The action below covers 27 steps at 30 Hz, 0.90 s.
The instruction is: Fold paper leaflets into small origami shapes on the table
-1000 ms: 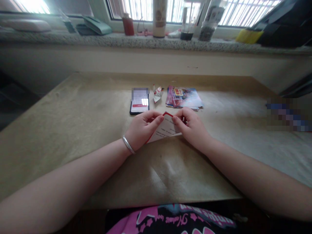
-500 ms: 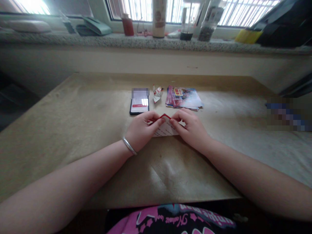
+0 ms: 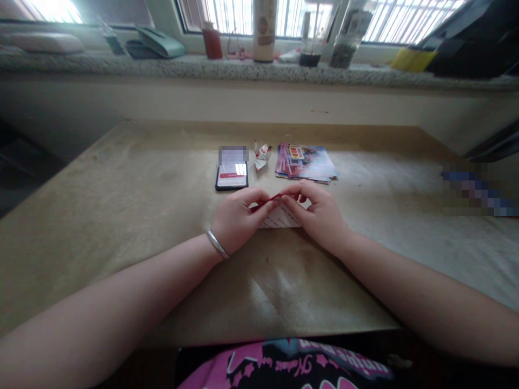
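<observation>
Between my two hands a sheet of printed paper (image 3: 281, 217) is folded to a point at the top, white with small text on the near face and red along its upper edge. My left hand (image 3: 240, 213) pinches its left sloping edge, thumb in front and fingers behind. From the other side my right hand (image 3: 314, 208) pinches the paper close to the peak. The two thumbs almost meet there and cover the tip. Just beyond my left hand lies a phone (image 3: 232, 179) with its screen lit. A small folded paper figure (image 3: 261, 156) stands beside the phone.
A stack of colourful flyers (image 3: 310, 162) lies beyond my right hand. The table (image 3: 121, 227) has a glossy tan cover. On the stone windowsill (image 3: 227, 69) at the back stand a red bottle (image 3: 212, 42), a tall cylinder (image 3: 265, 32) and a clear jar (image 3: 344, 46).
My fingers have closed in over the paper's peak, which showed between them before. Both thumbs have come nearer each other, the left hand shifting slightly right.
</observation>
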Motion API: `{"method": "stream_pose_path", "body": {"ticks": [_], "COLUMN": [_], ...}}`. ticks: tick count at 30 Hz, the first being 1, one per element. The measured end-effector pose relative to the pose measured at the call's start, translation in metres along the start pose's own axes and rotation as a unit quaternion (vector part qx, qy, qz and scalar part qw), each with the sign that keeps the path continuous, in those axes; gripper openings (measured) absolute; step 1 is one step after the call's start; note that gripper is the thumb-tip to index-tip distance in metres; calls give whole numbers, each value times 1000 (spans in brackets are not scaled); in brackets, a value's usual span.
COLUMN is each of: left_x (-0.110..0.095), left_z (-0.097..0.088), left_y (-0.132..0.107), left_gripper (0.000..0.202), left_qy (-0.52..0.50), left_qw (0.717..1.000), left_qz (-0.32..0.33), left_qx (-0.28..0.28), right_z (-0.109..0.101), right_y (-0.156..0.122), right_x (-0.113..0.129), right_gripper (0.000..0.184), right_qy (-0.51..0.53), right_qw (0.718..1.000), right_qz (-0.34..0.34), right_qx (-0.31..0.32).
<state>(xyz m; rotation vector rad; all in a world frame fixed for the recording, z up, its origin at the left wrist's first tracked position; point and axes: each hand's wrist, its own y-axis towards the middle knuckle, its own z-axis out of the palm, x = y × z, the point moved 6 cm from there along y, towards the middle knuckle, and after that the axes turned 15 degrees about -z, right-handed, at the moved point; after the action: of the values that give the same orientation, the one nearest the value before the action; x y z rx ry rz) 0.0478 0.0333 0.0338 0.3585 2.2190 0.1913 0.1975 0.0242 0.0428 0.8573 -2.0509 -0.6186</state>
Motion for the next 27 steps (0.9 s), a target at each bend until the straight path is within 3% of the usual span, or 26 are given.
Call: {"method": "stream_pose_path", "body": {"ticks": [10,15,27], "left_x": [-2,-1,-5], "left_z": [2,5,1], "left_y": [0,0,-2], "left_gripper": [22,21,23], "left_qy": [7,-16,-28], "left_qw": [1000,1000,999], "left_qz": [12,-15,-17], "left_qx": [4,18,2], "right_z": [1,4,3], "right_y": [0,-3,-2], "right_x": [0,-2,-1], "right_gripper": [10,9,13], "right_qy": [-1,23,21], "right_qw": [1000,999,999], "right_qz": [10,26,31], "right_qx": [10,3,3]}}
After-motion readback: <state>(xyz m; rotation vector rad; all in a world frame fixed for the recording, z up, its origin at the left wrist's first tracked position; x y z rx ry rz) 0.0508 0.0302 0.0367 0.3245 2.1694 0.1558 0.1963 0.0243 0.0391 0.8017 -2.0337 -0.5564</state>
